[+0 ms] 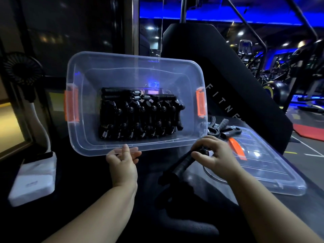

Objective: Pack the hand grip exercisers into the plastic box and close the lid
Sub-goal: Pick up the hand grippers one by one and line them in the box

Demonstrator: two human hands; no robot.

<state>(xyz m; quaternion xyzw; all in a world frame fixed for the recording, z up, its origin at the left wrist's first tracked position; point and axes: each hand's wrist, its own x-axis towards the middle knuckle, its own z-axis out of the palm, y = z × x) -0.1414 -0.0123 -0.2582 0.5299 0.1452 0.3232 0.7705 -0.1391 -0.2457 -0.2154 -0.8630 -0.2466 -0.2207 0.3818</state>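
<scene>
Right hand (213,155): fingers clamped round one black exerciser (182,165), near the plastic box (87,148), not yet in. Left hand (122,162): pinches the box's near rim; box looks tipped toward the person. Inside: a tight row of packed exercisers (140,118), room left at the sides. Beyond, right: lid (263,165) lying off, flat, with loose exercisers (226,128) on its far end. Judgement: mostly packed; a few pieces and the lid remain.

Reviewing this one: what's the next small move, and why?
Probably move the grip in the right hand up into the box, into the gap beside the packed row. The left hand holds the box's near rim, the lid is off, and more grips wait on it.
</scene>
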